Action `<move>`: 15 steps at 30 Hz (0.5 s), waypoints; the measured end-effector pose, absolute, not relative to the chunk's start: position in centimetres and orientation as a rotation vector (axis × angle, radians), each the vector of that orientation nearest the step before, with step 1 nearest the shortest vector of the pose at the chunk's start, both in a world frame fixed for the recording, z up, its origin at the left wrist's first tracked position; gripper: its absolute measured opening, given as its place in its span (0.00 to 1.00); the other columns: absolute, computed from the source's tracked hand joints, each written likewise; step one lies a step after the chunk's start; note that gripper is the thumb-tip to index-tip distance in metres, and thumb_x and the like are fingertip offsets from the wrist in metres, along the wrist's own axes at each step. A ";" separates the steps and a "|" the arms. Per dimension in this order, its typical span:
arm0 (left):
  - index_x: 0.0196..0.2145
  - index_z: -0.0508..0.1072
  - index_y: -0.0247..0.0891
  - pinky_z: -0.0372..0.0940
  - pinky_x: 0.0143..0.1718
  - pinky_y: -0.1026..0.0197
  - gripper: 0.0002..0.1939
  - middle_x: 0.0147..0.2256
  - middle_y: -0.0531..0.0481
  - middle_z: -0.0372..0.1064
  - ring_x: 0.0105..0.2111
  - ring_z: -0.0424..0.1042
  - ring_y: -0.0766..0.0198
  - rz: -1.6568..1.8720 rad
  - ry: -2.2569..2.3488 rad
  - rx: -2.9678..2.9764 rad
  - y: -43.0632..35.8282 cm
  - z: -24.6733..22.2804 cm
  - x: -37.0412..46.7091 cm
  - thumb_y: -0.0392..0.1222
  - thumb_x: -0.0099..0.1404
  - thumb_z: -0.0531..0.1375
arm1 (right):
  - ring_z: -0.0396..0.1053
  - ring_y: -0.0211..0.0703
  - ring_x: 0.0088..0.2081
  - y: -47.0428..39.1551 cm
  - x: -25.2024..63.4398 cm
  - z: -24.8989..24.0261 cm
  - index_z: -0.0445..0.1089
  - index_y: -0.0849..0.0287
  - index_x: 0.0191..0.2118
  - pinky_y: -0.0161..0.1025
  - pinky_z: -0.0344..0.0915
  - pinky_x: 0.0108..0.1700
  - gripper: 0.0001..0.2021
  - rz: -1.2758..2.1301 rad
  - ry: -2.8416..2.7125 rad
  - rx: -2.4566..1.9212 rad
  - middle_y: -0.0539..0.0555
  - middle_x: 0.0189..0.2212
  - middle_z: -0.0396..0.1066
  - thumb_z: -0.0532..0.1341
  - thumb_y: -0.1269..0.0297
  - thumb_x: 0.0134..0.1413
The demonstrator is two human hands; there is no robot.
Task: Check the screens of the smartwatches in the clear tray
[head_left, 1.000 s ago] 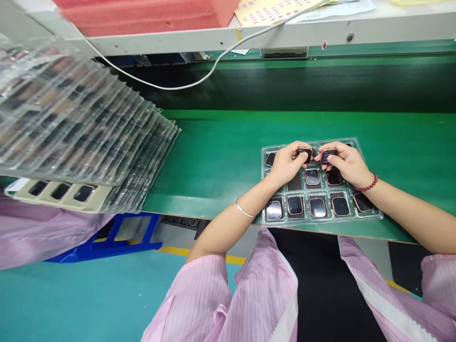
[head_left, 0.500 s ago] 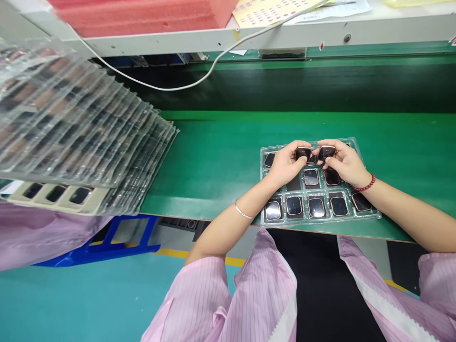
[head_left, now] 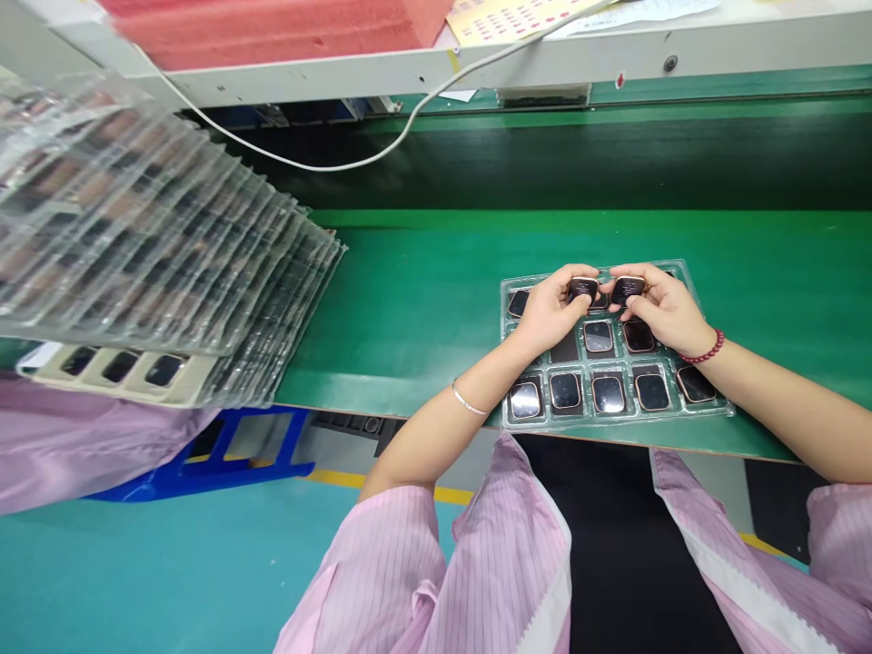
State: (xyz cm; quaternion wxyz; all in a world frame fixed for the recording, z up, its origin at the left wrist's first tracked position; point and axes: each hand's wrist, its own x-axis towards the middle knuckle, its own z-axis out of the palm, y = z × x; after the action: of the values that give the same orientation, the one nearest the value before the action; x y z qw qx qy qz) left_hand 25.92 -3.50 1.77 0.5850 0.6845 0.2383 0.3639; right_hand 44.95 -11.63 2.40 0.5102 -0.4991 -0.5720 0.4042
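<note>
My left hand (head_left: pixel 553 312) grips a smartwatch body (head_left: pixel 583 289) by its edges, thumb on the lower part of its dark face. In my right hand (head_left: pixel 664 313) is a second smartwatch body (head_left: pixel 628 289) of the same kind, square with rounded corners and a gold-toned rim. Small light marks show on both faces, too fine to read. The two are held side by side, slightly apart, over the far row of a clear plastic tray (head_left: pixel 508 361). Several more watch bodies, such as a near-row one (head_left: pixel 609 394), lie in its pockets. My hands hide part of the far row.
A tall stack of clear trays (head_left: pixel 163 245) with watch bodies stands at left, above a cream tray (head_left: pixel 197 381). A white cable (head_left: pixel 327 169) hangs below the shelf edge (head_left: pixel 381 68). The tray lies on a green work surface (head_left: pixel 409 300). At lower left are a blue stool (head_left: pixel 272 454) and a person's pink sleeve (head_left: pixel 82 436).
Light marks now show on both watch faces, where the faces were mostly dark before. Both hands keep their grips; the whole view has shifted slightly.
</note>
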 end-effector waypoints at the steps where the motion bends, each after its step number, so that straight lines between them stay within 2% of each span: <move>1: 0.49 0.69 0.36 0.70 0.44 0.58 0.19 0.46 0.44 0.73 0.42 0.75 0.60 0.844 0.557 1.591 -3.5 1.7 25.9 0.35 0.59 0.59 | 0.77 0.46 0.38 -11.6 45.0 2.4 0.70 0.51 0.52 0.41 0.76 0.34 0.18 0.970 -1.375 -1.209 0.53 0.46 0.78 0.63 0.66 0.56; 7: 0.53 0.68 0.39 0.69 0.45 0.58 0.26 0.44 0.46 0.74 0.45 0.74 0.59 0.843 0.578 1.611 -3.4 1.5 25.9 0.31 0.55 0.60 | 0.78 0.48 0.41 -11.6 44.9 2.4 0.69 0.49 0.53 0.44 0.77 0.38 0.21 0.981 -1.367 -1.209 0.54 0.48 0.77 0.65 0.67 0.52; 12: 0.52 0.69 0.38 0.71 0.41 0.59 0.21 0.44 0.44 0.74 0.41 0.75 0.60 0.831 0.568 1.567 -3.4 1.6 25.9 0.35 0.60 0.60 | 0.78 0.46 0.38 -11.6 44.9 2.4 0.69 0.51 0.53 0.41 0.76 0.33 0.18 0.987 -1.365 -1.211 0.54 0.46 0.78 0.63 0.67 0.55; 15: 0.53 0.69 0.39 0.71 0.44 0.59 0.25 0.46 0.45 0.74 0.44 0.75 0.59 0.845 0.579 1.578 -3.3 1.5 25.9 0.33 0.57 0.61 | 0.78 0.46 0.39 -11.6 44.9 2.4 0.69 0.51 0.53 0.41 0.76 0.34 0.20 0.986 -1.358 -1.209 0.54 0.46 0.78 0.63 0.68 0.54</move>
State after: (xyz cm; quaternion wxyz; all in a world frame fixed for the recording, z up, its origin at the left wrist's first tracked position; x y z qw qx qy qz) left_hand 25.88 -3.29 1.51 0.5891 0.6778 0.2485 0.3630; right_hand 44.94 -11.58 2.39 0.5112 -0.5024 -0.5642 0.4098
